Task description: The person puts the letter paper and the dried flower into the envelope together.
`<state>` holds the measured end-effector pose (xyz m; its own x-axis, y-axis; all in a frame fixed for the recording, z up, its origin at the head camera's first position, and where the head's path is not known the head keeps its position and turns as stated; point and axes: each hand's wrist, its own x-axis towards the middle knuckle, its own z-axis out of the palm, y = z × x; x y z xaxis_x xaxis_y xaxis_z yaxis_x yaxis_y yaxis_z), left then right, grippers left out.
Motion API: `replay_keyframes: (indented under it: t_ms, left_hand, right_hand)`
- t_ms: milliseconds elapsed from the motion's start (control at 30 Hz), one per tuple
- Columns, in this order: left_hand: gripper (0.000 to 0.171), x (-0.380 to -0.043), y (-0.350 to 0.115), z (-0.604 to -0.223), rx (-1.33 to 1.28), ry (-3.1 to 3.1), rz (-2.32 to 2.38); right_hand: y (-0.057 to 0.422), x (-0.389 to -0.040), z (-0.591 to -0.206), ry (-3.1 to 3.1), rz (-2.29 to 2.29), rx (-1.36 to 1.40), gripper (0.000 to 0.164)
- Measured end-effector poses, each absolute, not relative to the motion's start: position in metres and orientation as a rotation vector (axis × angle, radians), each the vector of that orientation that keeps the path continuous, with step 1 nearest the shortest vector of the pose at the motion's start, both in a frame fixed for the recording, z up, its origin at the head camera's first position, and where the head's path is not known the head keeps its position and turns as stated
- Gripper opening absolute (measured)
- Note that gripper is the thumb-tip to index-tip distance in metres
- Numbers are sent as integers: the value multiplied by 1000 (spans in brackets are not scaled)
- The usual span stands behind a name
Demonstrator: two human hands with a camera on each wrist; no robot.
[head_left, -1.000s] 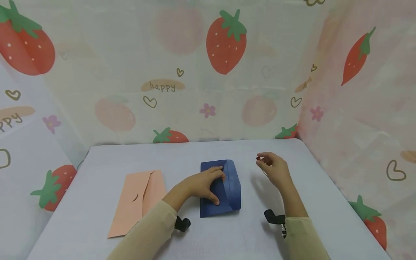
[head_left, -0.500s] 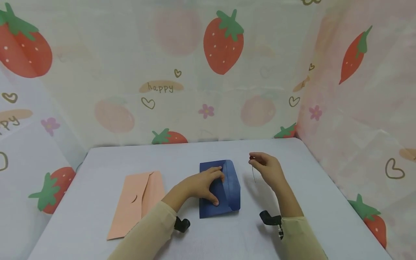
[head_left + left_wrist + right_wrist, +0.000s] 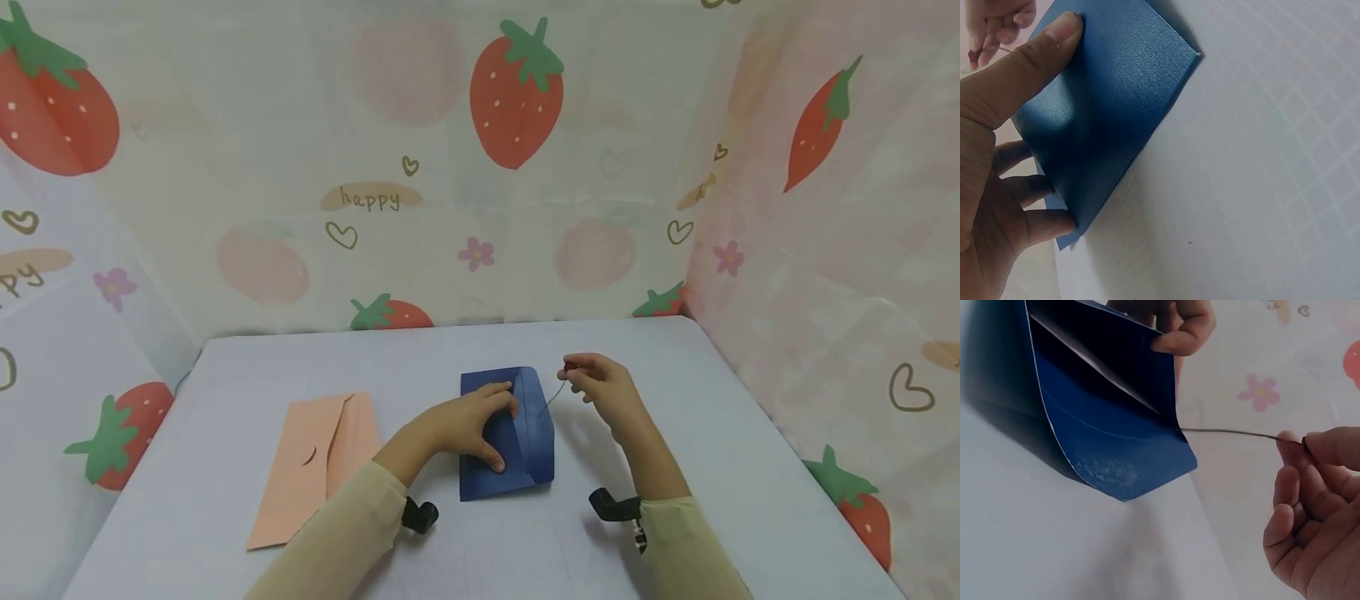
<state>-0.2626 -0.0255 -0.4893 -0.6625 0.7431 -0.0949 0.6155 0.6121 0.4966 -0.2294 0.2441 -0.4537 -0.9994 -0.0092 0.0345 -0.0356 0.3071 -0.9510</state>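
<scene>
A dark blue envelope [image 3: 534,454] stands slightly raised off the white table, its flap [image 3: 1107,469] folded out to the right. My left hand [image 3: 472,425] grips the envelope, thumb [image 3: 1029,69] on its face and other fingers [image 3: 1038,225] at the opposite edge. In the right wrist view the mouth gapes, with a pale strip showing inside. To the right, my right hand [image 3: 607,392] pinches a small dark red piece [image 3: 570,365] between thumb and fingertips. A thin dark cord [image 3: 1229,431] runs from it toward the envelope and overlaps the flap in the head view.
A peach envelope [image 3: 300,475] lies at the left of the white table [image 3: 420,358], its lower edge partly behind the left sleeve [image 3: 337,533]. A strawberry-printed cloth [image 3: 420,108] hangs behind and along the sides. Black wrist mounts [image 3: 615,506] stick out near both wrists.
My right hand has moved left toward the blue envelope. The cord, hanging beside the envelope half a second ago, now slants across its flap. My left hand has kept its grip in place.
</scene>
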Motion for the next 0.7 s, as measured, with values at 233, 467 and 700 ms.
replay_keyframes:
  t_ms: [233,467,700]
  left_hand:
    - [71,-264,-25,-490,1114,2552,620]
    - [73,-264,-28,-491,1121,2557,616]
    - [73,-263,-27,-491,1107,2549,624]
  right_hand:
    - [240,-232,-461,-2513,1939,-5,37]
    - [235,-236,-470,-2493,1985,-1,35]
    - [227,-236,-474,-2547,2006,-22,37]
